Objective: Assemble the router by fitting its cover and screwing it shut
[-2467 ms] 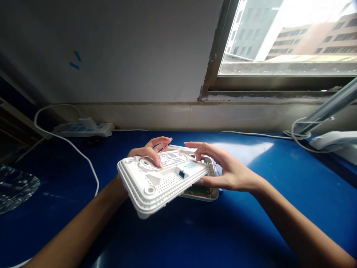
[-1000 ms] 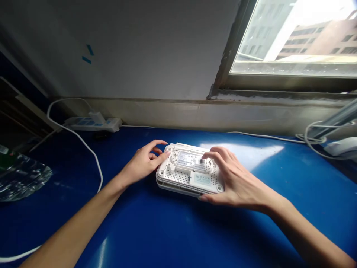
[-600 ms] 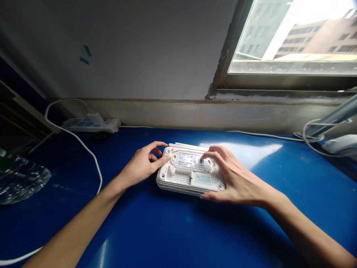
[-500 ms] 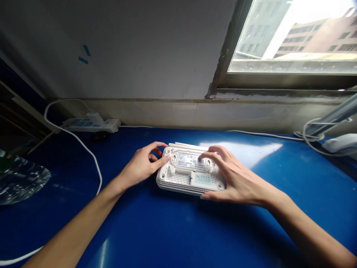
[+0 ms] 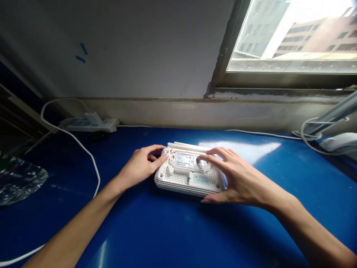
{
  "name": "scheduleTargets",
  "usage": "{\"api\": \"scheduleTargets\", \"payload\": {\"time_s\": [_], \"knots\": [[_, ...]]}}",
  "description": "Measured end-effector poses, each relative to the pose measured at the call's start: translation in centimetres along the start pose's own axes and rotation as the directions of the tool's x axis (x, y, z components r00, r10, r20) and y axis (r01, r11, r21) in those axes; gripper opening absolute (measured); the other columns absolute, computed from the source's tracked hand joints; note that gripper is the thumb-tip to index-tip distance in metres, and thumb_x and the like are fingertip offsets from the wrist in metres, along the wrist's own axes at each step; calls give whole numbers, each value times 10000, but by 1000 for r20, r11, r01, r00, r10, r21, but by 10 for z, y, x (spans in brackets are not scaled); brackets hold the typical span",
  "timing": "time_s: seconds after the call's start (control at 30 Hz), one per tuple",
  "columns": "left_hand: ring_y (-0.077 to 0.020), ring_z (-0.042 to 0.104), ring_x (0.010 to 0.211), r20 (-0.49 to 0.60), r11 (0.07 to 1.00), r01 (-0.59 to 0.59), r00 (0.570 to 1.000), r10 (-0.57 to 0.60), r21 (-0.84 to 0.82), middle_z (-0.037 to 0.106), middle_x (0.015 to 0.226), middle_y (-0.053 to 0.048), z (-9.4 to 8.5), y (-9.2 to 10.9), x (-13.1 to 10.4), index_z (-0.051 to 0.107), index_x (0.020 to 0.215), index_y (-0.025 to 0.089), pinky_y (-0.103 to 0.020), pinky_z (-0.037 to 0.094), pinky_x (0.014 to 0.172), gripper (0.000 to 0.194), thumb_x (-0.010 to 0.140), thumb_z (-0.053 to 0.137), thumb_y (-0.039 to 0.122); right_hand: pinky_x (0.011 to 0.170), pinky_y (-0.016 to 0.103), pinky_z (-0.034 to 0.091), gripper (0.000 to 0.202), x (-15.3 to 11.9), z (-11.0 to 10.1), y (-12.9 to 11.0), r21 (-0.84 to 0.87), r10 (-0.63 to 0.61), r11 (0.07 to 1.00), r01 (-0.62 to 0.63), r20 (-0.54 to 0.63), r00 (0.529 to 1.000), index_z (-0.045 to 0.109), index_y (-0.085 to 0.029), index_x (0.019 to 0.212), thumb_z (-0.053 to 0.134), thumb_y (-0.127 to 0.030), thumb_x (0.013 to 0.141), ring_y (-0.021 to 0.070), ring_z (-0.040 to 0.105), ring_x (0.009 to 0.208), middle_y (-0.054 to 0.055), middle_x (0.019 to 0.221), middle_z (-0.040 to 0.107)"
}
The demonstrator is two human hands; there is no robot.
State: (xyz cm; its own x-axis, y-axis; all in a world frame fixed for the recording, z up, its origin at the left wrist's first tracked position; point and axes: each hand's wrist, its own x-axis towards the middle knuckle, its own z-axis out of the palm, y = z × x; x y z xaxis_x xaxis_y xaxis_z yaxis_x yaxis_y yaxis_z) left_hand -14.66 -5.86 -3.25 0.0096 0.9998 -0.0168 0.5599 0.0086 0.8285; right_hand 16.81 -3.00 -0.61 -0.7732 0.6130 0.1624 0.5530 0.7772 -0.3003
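A white Wi-Fi router (image 5: 175, 178) lies with its vented, labelled underside facing up on the blue table. Slim white antennas (image 5: 189, 146) lie folded along its far edge. My left hand (image 5: 143, 162) grips the far left corner, thumb on top and fingers curled behind the edge. Over the right end, my right hand (image 5: 237, 175) is spread open, the index fingertip at the printed label (image 5: 185, 160). The right thumb sits off the near edge, just above the table, and I cannot tell whether the other fingers touch the casing.
A white power strip (image 5: 107, 125) with a plugged-in charger stands at the back left, its white cable (image 5: 83, 145) looping forward. Clear crinkled plastic (image 5: 22, 178) is at the far left. A coiled white cord (image 5: 306, 134) lies by a metal pole at the right, below the window.
My right hand has eased slightly off the router to the right, opening a small gap at its right end. My left hand keeps its grip. The view has shifted slightly.
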Motion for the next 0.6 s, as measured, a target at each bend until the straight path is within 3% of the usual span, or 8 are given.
{"api": "scheduleTargets", "payload": {"time_s": [0.13, 0.3, 0.47, 0.53, 0.6], "knots": [[-286, 786, 925, -40, 999, 48, 998, -47, 25, 808, 1146, -104, 2, 1, 0, 746, 1289, 185, -337, 619, 778, 556, 889, 733, 570, 1018, 551, 540, 1058, -3, 1, 0, -1, 19, 1000, -19, 58, 998, 412, -300, 1580, 833, -728, 708, 416, 532, 1312, 181, 1500, 488], [-320, 768, 1057, -17, 994, 56, 998, -57, -89, 803, 1187, -118, 0, -2, 2, 773, 1236, 173, -376, 602, 907, 520, 869, 775, 542, 1051, 601, 488, 1003, -1, 7, 4, 9, -18, 1000, 18, 46, 999, 415, -336, 1572, 868, -586, 713, 437, 436, 1373, 165, 1528, 457], [-322, 758, 1099, 173, 863, 218, 973, -155, -455, 804, 1170, -151, -12, 6, -2, 679, 1369, 145, -376, 605, 912, 632, 852, 845, 468, 1089, 649, 407, 963, 3, 12, 3, -69, -135, 989, 130, -88, 987, 441, -302, 1550, 855, -456, 695, 438, 425, 1365, 187, 1534, 418], [-329, 752, 1129, 295, 765, 273, 949, -114, -583, 780, 1237, -175, -12, 13, -7, 676, 1375, 127, -381, 604, 948, 587, 900, 809, 445, 1095, 662, 388, 968, 3, 12, 2, -124, -171, 981, 152, -159, 972, 431, -297, 1562, 850, -455, 704, 453, 400, 1391, 196, 1562, 376], [-340, 750, 1144, 342, 694, 267, 939, -31, -668, 762, 1280, -184, -9, 18, -12, 696, 1349, 123, -384, 604, 974, 513, 925, 793, 393, 1104, 665, 376, 960, 2, 12, 2, -173, -195, 972, 157, -227, 954, 430, -301, 1564, 854, -425, 712, 467, 378, 1419, 198, 1575, 353]]}}
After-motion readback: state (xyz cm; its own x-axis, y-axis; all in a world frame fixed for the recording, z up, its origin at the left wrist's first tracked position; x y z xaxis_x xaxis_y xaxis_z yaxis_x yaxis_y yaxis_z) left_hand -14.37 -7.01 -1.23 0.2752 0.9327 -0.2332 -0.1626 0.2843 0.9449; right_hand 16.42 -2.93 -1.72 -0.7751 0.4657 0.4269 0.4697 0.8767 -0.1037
